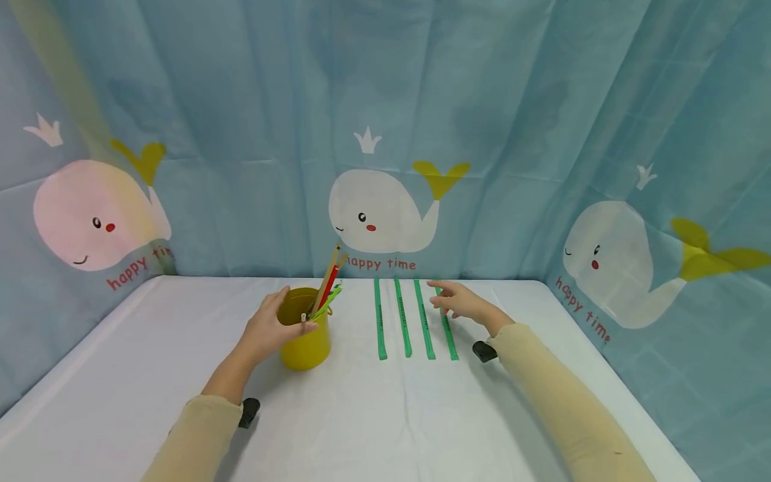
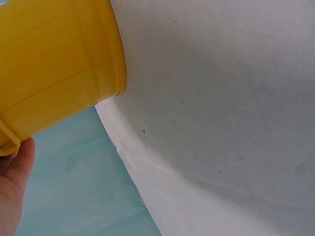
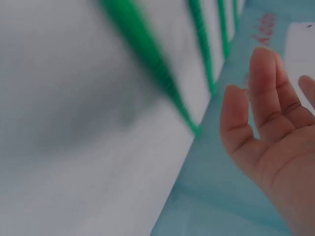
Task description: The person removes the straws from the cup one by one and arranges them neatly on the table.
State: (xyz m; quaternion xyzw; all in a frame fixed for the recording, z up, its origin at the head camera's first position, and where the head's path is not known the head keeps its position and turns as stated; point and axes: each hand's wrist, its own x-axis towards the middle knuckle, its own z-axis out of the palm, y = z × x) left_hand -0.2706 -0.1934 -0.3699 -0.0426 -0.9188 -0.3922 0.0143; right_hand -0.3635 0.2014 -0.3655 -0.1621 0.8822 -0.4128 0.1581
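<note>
Bucket [image 1: 305,353] and contents appear together only in the head view: it is yellow, upright on the white table [image 1: 385,428], left of centre, and from it lean a tan pencil [image 1: 328,273], a red stick [image 1: 328,286] and a green stick [image 1: 326,306], among others too small to make out. The left hand [image 1: 265,331] grips it near the rim, thumb along the near side and fingers round the left. The right hand [image 1: 470,304] is well apart, fingers loosely extended and holding nothing, above the rightmost of four green strips [image 1: 424,318] lying side by side on the table. Both arms wear pale sleeves [image 1: 557,402], with a black object [image 1: 484,351] at each wrist, and blue curtain [image 1: 241,134] printed with white whales [image 1: 373,207] stands behind.

The left wrist view gives what the head view hides: a yellow lug [image 2: 9,140] on the bucket's side with a fingertip against the wall just beside it, and dark specks on the tabletop. Most of that hand is out of frame.

The right wrist view turns the palm toward us, its fingers slightly bent and a gap beside the nearest one. The closest strip is blurred; some red lettering [image 3: 266,29] shows on the curtain beyond.
</note>
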